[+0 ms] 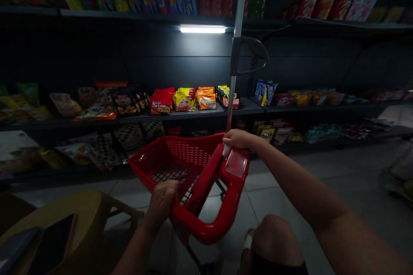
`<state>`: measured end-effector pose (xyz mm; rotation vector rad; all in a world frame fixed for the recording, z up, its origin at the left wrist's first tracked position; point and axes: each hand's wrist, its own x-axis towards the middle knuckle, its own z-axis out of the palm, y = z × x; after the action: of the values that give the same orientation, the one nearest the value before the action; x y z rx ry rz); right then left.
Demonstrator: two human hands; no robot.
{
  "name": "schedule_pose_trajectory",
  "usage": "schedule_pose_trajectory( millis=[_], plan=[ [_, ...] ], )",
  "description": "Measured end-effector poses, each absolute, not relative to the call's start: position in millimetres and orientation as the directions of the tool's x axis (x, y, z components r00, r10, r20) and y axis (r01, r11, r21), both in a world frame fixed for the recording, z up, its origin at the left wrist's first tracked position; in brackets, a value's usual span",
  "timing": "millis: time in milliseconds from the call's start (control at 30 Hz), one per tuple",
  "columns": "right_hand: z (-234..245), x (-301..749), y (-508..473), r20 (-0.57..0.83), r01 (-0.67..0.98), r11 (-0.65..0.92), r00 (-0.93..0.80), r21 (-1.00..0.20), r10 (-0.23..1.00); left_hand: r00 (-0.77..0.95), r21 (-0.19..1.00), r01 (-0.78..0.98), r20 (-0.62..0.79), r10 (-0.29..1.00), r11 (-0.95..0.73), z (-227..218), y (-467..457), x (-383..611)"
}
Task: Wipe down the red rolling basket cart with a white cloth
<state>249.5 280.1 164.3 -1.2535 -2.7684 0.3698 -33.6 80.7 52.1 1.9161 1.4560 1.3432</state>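
A red plastic shopping cart (pixel 209 230) with a perforated basket stands in front of me, turned at an angle. My left hand (pixel 164 200) is closed around the near left side of its frame, where the curved handle meets the basket. My right hand (pixel 239 139) is closed over the far end of the handle, above a clear panel (pixel 236 163). A small white piece shows just below its fingers. Close by that hand rises a metal pole (pixel 239 4) bearing a grey loop-shaped grip (pixel 250 56). The visible inside of the basket shows no goods.
Dark shelves (pixel 206 114) of bagged snacks (pixel 162 101) run across the front, lit by a tube light (pixel 202 29). A yellowish stool (pixel 87 206) at lower left carries dark phone-like slabs (pixel 53 240). My bent knee (pixel 275 234) is below the cart's right side, over pale floor tiles.
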Motion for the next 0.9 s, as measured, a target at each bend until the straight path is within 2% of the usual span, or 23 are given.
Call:
schedule_pose_trajectory(
  millis=[67,133,200,233,267,333,433,467,533,600,633,700,733,767,800,833,900],
  plan=[
    [157,259,276,0.204,0.757,0.548,-0.509,-0.355,0.836,-0.024,0.768,0.517,0.455,0.89,-0.378,53,80,-36],
    [147,271,266,0.43,0.734,0.434,-0.213,-0.523,0.878,-0.028,0.778,0.506,0.446,0.895,-0.372,54,80,-38],
    [137,277,249,0.538,0.664,0.371,0.057,-0.649,0.841,-0.018,0.791,0.488,0.432,0.902,-0.369,54,81,-39],
    [133,277,236,0.565,0.638,0.368,0.129,-0.676,0.815,-0.013,0.795,0.481,0.427,0.904,-0.369,54,81,-40],
    [129,274,220,0.586,0.628,0.383,0.148,-0.678,0.796,-0.006,0.798,0.475,0.425,0.905,-0.372,53,82,-41],
    [123,261,178,0.625,0.641,0.453,0.054,-0.62,0.779,0.002,0.798,0.469,0.427,0.904,-0.378,52,85,-43],
    [113,234,101,0.64,0.62,0.684,-0.354,-0.385,0.682,0.035,0.791,0.487,0.406,0.913,-0.371,56,88,-46],
    [109,227,79,0.629,0.56,0.77,-0.488,-0.305,0.605,0.045,0.783,0.513,0.384,0.922,-0.351,59,87,-46],
    [99,222,50,0.626,0.434,0.881,-0.639,-0.187,0.447,0.057,0.751,0.593,0.321,0.945,-0.291,70,80,-43],
    [90,229,50,0.686,0.377,0.912,-0.622,-0.16,0.378,0.062,0.714,0.653,0.282,0.957,-0.252,85,66,-34],
    [87,235,61,0.738,0.397,0.896,-0.541,-0.199,0.404,0.087,0.712,0.646,0.292,0.952,-0.277,92,57,-26],
    [83,249,96,0.805,0.459,0.782,-0.209,-0.421,0.556,0.116,0.698,0.637,0.332,0.936,-0.327,105,39,-6],
    [81,255,115,0.766,0.426,0.684,0.033,-0.592,0.642,0.137,0.673,0.655,0.343,0.929,-0.345,110,32,6],
    [80,258,132,0.658,0.298,0.589,0.269,-0.751,0.703,0.186,0.632,0.67,0.364,0.913,-0.389,113,26,18],
    [80,257,145,0.493,0.095,0.51,0.452,-0.855,0.743,0.24,0.579,0.683,0.399,0.885,-0.446,114,22,31],
    [79,254,151,0.307,-0.142,0.454,0.559,-0.88,0.77,0.285,0.511,0.703,0.435,0.854,-0.495,114,21,42],
    [75,238,144,0.021,-0.533,0.392,0.573,-0.75,0.819,0.316,0.367,0.763,0.507,0.802,-0.532,111,23,59]
  ],
)
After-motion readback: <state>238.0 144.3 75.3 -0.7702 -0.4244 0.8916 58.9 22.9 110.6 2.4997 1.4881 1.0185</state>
